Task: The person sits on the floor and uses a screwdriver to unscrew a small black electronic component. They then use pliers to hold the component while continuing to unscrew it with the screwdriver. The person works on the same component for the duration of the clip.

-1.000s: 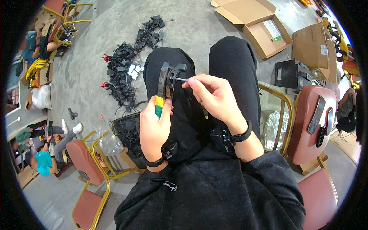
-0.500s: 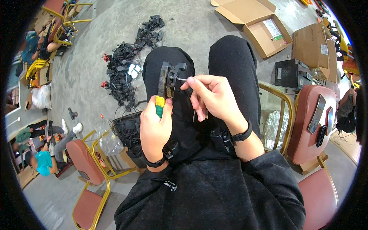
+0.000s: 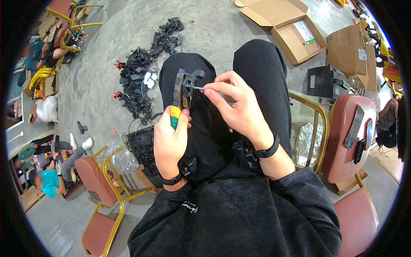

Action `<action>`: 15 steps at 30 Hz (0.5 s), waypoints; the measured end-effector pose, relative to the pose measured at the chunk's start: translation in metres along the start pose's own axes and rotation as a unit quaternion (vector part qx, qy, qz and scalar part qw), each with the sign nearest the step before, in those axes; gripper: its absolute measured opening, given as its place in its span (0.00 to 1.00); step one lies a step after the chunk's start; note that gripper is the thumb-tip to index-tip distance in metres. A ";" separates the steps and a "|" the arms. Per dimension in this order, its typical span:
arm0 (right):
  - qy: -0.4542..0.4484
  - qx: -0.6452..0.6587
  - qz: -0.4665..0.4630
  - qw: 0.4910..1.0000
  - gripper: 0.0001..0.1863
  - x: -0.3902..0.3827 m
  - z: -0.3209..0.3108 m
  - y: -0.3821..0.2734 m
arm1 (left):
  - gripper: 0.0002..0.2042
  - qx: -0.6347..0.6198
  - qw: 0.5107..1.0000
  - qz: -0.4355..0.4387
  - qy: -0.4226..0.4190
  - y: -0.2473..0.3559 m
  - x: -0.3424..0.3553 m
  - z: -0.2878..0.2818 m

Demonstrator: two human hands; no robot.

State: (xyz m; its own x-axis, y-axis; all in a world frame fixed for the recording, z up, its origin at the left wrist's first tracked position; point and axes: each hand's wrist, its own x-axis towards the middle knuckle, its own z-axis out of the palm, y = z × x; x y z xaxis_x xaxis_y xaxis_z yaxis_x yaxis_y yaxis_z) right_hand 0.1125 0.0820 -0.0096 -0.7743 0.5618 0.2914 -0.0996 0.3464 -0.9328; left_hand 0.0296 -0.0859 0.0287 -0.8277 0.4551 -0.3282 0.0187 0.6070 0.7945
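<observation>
My left hand (image 3: 170,139) is closed around the yellow and green grip (image 3: 176,112) of a black device. Its upper end, a black clamp-like head (image 3: 183,85) with a ribbed side and a hooked bracket, stands above my thumb over my left thigh. My right hand (image 3: 242,105) pinches a thin metal hex key (image 3: 199,88) between thumb and fingers. The key's tip meets the right side of the head, at what seems to be a screw. The rest of the key is hidden by my fingers.
Tangled black cables and modules (image 3: 136,79) lie on the floor ahead to the left. An open cardboard box (image 3: 299,40) lies at the far right. A pink-brown chair (image 3: 342,128) at my right bears several flat dark items. Another person (image 3: 50,183) sits at the far left.
My right hand has turned and its fingers have shifted around the hex key. The device and my left hand have moved slightly left.
</observation>
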 end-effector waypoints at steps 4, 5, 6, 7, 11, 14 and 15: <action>-0.043 0.004 0.084 0.996 0.08 0.002 -0.006 -0.006 | 0.15 0.010 1.000 -0.015 0.000 -0.001 0.008 0.002; -0.056 0.004 0.110 0.992 0.09 0.003 -0.007 -0.008 | 0.15 0.004 1.000 -0.024 -0.003 -0.001 0.010 0.002; -0.059 0.036 0.146 0.987 0.09 0.003 -0.007 -0.007 | 0.15 0.010 1.000 -0.025 -0.005 0.000 0.011 0.003; -0.062 0.068 0.182 0.979 0.10 0.002 -0.005 -0.006 | 0.15 0.017 0.999 -0.027 -0.006 0.002 0.011 0.004; -0.082 0.128 0.274 0.950 0.12 0.003 -0.004 -0.007 | 0.15 0.018 1.000 -0.020 -0.005 0.000 0.014 0.008; -0.095 0.183 0.314 0.927 0.13 0.006 -0.005 -0.012 | 0.12 0.013 0.999 -0.029 -0.014 -0.001 0.014 0.006; -0.097 0.203 0.325 0.919 0.14 0.006 -0.005 -0.011 | 0.12 0.015 0.999 -0.027 -0.015 0.000 0.014 0.006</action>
State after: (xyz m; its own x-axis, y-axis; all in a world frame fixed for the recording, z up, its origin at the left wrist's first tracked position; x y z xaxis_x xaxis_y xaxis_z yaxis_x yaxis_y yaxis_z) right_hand 0.1123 0.0850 0.0037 -0.8453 0.3938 -0.3612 0.2285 -0.3447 -0.9105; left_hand 0.0216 -0.0759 0.0209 -0.8108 0.4406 -0.3853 -0.0082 0.6496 0.7602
